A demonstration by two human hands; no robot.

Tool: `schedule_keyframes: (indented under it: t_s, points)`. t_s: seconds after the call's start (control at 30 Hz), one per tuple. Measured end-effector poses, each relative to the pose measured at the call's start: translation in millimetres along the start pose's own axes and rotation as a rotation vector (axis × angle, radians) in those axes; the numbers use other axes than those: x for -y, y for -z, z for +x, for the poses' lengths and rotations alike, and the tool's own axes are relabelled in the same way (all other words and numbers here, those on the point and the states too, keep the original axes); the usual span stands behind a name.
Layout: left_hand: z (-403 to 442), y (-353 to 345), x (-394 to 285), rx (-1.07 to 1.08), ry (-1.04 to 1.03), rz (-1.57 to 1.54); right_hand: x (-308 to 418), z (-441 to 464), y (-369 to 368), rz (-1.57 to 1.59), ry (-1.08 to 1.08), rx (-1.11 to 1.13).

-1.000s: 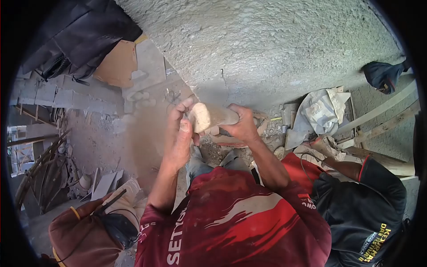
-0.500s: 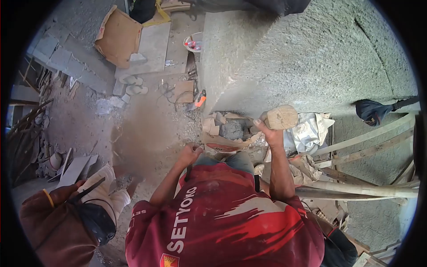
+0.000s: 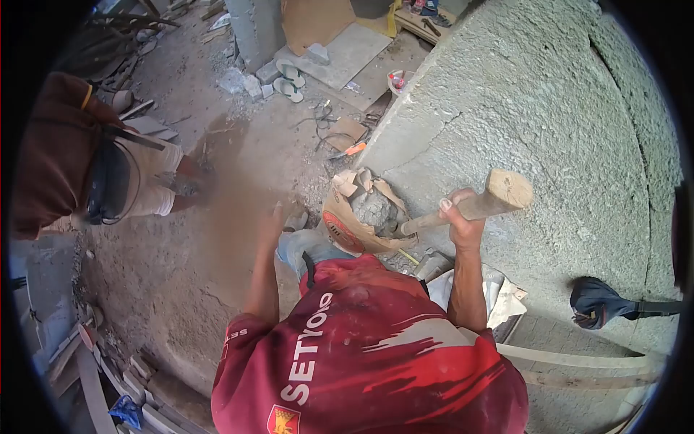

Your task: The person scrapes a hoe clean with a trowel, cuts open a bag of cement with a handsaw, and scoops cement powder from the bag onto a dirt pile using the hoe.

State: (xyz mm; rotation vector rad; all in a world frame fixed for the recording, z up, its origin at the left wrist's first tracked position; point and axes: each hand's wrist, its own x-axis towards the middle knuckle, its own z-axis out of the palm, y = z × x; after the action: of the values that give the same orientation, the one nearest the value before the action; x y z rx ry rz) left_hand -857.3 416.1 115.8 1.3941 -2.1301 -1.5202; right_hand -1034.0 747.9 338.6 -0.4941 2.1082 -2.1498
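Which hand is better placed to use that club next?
Probably the right hand: it grips the wooden club, whose far end points toward the torn bag. The left hand is apart from the club.

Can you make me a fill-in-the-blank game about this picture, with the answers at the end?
1. The person's right hand grips a thick club made of ____.
2. The lumpy stuff in the torn paper bag is coloured ____.
3. The number of flip-flops lying together on the ground is ____.
4. The brightest part of the tool lying beyond the bag is coloured ____.

Missing words: wood; grey; two; orange.
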Motion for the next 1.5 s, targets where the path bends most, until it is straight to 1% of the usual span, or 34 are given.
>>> schedule_keyframes:
  t_s: [0.03, 0.1, 0.13, 0.17, 0.2, 0.27, 0.3, 0.37, 0.4, 0.47, 0.5, 0.57, 0.6, 0.67, 0.73, 0.83, 0.87, 0.93, 0.97, 1.03, 1.1, 1.17, 1.2, 1.27, 1.3, 1.37, 1.4, 1.43, 1.5]
  points:
    - [-24, -3, 13, -0.036, 0.028, -0.023, 4, 3, 1, 0.019, -0.017, 0.040]
    - [-85, -9, 28, 0.052, 0.269, -0.186, 8, 10, 3, 0.030, -0.025, 0.150]
    - [-120, -12, 31, -0.003, 0.330, -0.294, 8, 10, 3, 0.041, -0.021, 0.136]
    - [-147, -19, 54, -0.057, 0.367, -0.351, 8, 10, 3, 0.056, -0.020, 0.120]
    - [-172, -23, 80, -0.110, 0.400, -0.401, 10, 10, 2, 0.060, -0.021, 0.177]
    - [-223, -23, 111, -0.218, 0.610, -0.509, 12, 6, 0, 0.057, 0.029, 0.144]
    - [-248, -23, 125, -0.248, 0.628, -0.525, 14, 6, -1, 0.063, 0.020, 0.182]
    - [-292, -20, 147, -0.440, 0.752, -0.698, 23, 7, -2, 0.046, 0.066, 0.120]
    - [-309, -20, 155, -0.460, 0.752, -0.703, 28, 8, -2, 0.058, 0.063, 0.136]
    - [-327, -15, 163, -0.525, 0.841, -0.619, 39, 11, 1, 0.118, 0.079, 0.059]
    - [-327, -11, 164, -0.523, 0.835, -0.617, 42, 12, 4, 0.121, 0.082, 0.053]
    - [-328, -8, 161, -0.438, 0.860, -0.469, 47, 15, 10, 0.168, 0.072, 0.000]
    - [-322, -6, 158, -0.436, 0.861, -0.476, 47, 18, 11, 0.166, 0.077, 0.005]
    - [-311, 1, 154, -0.385, 0.683, -0.441, 45, 15, 17, 0.190, 0.073, 0.059]
    - [-296, 6, 150, -0.389, 0.617, -0.484, 48, 10, 16, 0.193, 0.058, 0.066]
    - [-286, 9, 140, -0.415, 0.609, -0.523, 52, 9, 16, 0.210, 0.062, 0.072]
    - [-287, 6, 142, -0.428, 0.616, -0.532, 53, 9, 17, 0.217, 0.062, 0.068]
    - [-299, 0, 154, -0.385, 0.622, -0.491, 54, 11, 22, 0.218, 0.066, 0.098]
    - [-309, -5, 159, -0.420, 0.645, -0.503, 54, 12, 24, 0.219, 0.069, 0.114]
    - [-340, -17, 173, -0.405, 0.626, -0.360, 59, 13, 27, 0.188, 0.097, 0.156]
    - [-371, -34, 192, -0.411, 0.751, -0.189, 67, 13, 26, 0.176, 0.095, 0.183]
    - [-405, -77, 263, -0.453, 0.815, -0.122, 75, 13, 24, 0.177, 0.089, 0.198]
    - [-424, -72, 251, -0.489, 0.837, -0.132, 78, 14, 25, 0.171, 0.093, 0.205]
    - [-448, -70, 226, -0.131, 0.954, -0.020, 82, 18, 27, 0.188, 0.104, 0.263]
    - [-457, -80, 236, -0.144, 0.960, -0.037, 85, 20, 27, 0.186, 0.122, 0.286]
    - [-473, -92, 255, 0.022, 0.813, 0.259, 94, 19, 25, 0.199, 0.124, 0.337]
    - [-474, -97, 261, -0.097, 0.936, 0.011, 98, 18, 22, 0.208, 0.119, 0.366]
    - [-473, -103, 267, -0.105, 0.942, -0.010, 103, 16, 19, 0.206, 0.124, 0.387]
    - [-459, -72, 227, -0.209, 1.065, -0.128, 112, 13, 12, 0.192, 0.135, 0.437]
